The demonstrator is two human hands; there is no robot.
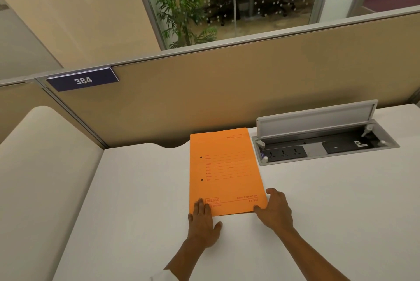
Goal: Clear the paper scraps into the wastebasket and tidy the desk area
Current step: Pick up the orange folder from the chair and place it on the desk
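Observation:
An orange file folder [225, 171] lies flat on the white desk [136, 201], its far edge near the partition. My left hand [203, 224] rests flat on the desk with its fingertips on the folder's near left corner. My right hand [273, 209] touches the folder's near right corner, thumb at the near edge and fingers along the right side. No paper scraps and no wastebasket are in view.
An open power socket box [322, 144] with its grey lid raised is set into the desk right of the folder. A tan cubicle partition [227, 89] with a "384" number plate [83, 80] runs behind the desk. A second desk surface [41, 167] lies to the left.

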